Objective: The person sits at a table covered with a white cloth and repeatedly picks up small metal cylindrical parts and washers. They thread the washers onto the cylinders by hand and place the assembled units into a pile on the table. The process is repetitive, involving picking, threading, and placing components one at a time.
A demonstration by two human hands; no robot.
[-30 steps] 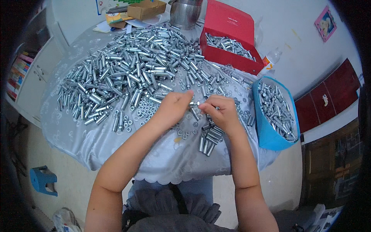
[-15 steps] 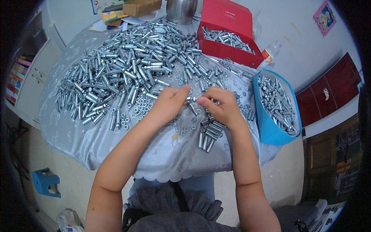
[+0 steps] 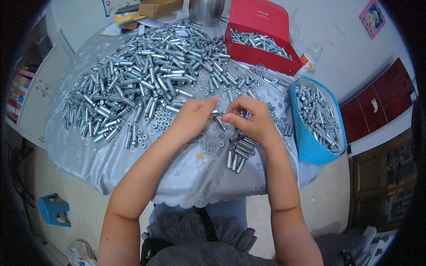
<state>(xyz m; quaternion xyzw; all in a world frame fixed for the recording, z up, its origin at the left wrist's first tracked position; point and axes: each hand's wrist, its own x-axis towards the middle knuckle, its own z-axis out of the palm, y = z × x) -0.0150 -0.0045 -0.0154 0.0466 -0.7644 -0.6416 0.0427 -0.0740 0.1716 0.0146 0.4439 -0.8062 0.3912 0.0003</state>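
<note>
Over the near middle of the table, my left hand (image 3: 194,119) is closed around a silver anchor bolt (image 3: 216,112), most of which its fingers hide. The thumb and fingertips of my right hand (image 3: 253,119) pinch the bolt's right end, where a nut seems to sit; the fingers partly cover it. Just below the fingertips lies a loose metal sleeve (image 3: 220,123). Hex nuts (image 3: 164,119) are scattered beside my left hand. Under my right wrist lies a small group of plain sleeves (image 3: 242,150).
A large heap of anchor bolts (image 3: 146,66) covers the table's far left. Bolts also fill a red box (image 3: 262,62) at the back and a blue bin (image 3: 306,146) at the right. A plastic bottle (image 3: 312,55) and a metal pot (image 3: 206,11) stand behind. A blue stool (image 3: 53,209) is on the floor.
My right fingertips have moved slightly left along the bolt's end and now cover more of it. My left hand has stayed nearly still.
</note>
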